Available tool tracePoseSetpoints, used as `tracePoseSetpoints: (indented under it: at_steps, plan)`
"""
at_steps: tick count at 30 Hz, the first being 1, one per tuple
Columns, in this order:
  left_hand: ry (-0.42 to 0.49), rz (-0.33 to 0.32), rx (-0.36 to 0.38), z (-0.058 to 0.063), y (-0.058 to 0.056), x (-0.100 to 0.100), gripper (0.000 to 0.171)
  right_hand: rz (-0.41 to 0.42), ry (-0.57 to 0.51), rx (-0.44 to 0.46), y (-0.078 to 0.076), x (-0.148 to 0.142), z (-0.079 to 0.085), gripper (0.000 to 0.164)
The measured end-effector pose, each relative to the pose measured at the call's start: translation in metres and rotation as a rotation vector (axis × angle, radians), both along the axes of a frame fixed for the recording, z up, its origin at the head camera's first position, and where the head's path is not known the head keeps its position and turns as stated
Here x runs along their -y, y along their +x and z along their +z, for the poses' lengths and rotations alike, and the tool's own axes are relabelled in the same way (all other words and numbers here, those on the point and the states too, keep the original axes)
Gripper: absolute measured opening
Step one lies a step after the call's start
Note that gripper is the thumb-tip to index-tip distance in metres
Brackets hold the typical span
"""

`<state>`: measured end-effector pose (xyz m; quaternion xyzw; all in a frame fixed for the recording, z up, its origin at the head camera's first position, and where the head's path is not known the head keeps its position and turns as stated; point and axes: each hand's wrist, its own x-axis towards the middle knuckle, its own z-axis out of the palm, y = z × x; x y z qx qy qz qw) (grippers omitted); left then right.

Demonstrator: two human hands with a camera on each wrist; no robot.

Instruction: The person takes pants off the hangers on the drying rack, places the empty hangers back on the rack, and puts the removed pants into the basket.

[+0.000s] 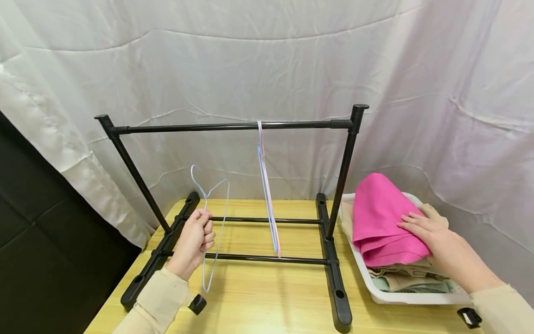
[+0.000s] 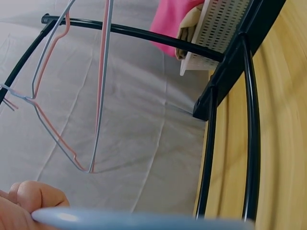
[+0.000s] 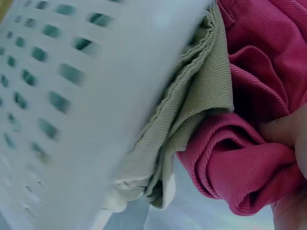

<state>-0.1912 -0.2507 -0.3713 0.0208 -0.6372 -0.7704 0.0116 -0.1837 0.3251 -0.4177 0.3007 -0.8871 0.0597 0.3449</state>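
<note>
My left hand (image 1: 195, 239) grips a light blue wire hanger (image 1: 227, 204) by one side, hook upward, in front of the rack's left part. Its blue wire (image 2: 139, 219) crosses the bottom of the left wrist view. On the right, my right hand (image 1: 435, 236) holds a folded bright pink cloth item (image 1: 385, 222) on top of the pile in a white basket (image 1: 371, 287). The right wrist view shows the thumb (image 3: 283, 132) tucked into the folds of the pink fabric (image 3: 240, 167). The far fingers are hidden there.
A black rack (image 1: 200, 127) stands on the wooden table (image 1: 258, 297). Blue and pink hangers (image 1: 269, 199) hang together from its top bar. Folded beige and green cloths (image 1: 410, 278) lie in the basket under the pink one. Pale curtains (image 1: 233, 69) hang behind.
</note>
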Motion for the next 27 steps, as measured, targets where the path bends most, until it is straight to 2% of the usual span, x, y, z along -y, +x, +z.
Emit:
tracePoseSetpoints:
  at_steps: [3,7,10,12,15,18,21,23,27]
  plan:
    - [0.005,-0.003,0.003,0.001,0.000,-0.001,0.021,0.016,-0.017,0.017,0.000,-0.001,-0.004,0.097]
    - [0.010,0.000,0.005,0.001,0.000,-0.001,0.021,-0.035,-0.086,0.079,0.002,-0.003,-0.003,0.095]
    - [0.008,0.000,0.005,0.001,0.000,0.000,0.021,-0.079,-0.160,0.098,-0.002,-0.005,0.006,0.101]
    - [0.011,-0.001,0.005,0.001,0.000,0.000,0.021,-0.068,-0.187,0.078,-0.008,-0.005,0.015,0.098]
    - [0.017,-0.002,0.005,0.001,-0.001,0.000,0.021,-0.032,-0.118,-0.021,-0.020,0.000,0.031,0.092]
    - [0.021,0.001,0.006,0.000,-0.001,0.001,0.021,0.067,0.005,-0.109,-0.030,0.003,0.044,0.081]
    - [0.017,0.006,-0.001,-0.001,0.000,0.001,0.021,0.146,0.109,-0.123,-0.032,0.001,0.048,0.075]
    - [0.013,0.006,-0.003,-0.002,0.000,0.002,0.021,0.127,0.145,-0.095,-0.027,-0.006,0.045,0.073]
    - [0.014,0.003,0.001,-0.002,0.000,0.002,0.021,-0.037,0.154,0.005,-0.007,-0.020,0.030,0.065]
